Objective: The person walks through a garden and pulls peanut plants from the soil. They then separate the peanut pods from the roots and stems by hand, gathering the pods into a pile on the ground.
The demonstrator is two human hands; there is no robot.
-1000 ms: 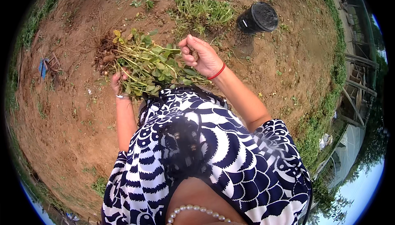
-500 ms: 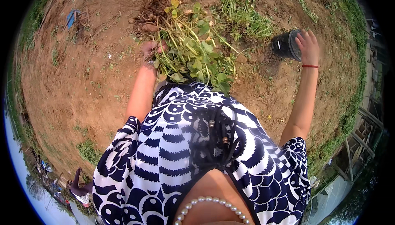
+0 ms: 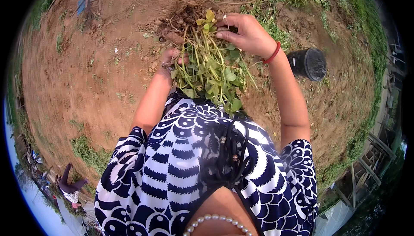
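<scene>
A leafy bunch of uprooted peanut plants (image 3: 215,74) lies across my front, its stems toward me and its tangled brown roots and pods (image 3: 183,24) pointing away. My left hand (image 3: 171,60) is closed around the stems on the left side, just below the roots. Over the right side of the bunch, my right hand (image 3: 246,33) reaches in beside a yellow leaf. Its thumb and forefinger are apart at the plant, and nothing shows between them. Some fingertips are hidden among the stems.
A black bucket (image 3: 315,64) rests on the brown soil to the right of my right forearm. Pulled green plants (image 3: 276,24) lie beyond my right hand. A blue object (image 3: 83,5) is at the far left. Another person (image 3: 71,186) bends over at the lower left.
My right hand has moved left from above the bucket to the peanut plants. My left hand keeps its hold on the stems. The bucket now shows fully.
</scene>
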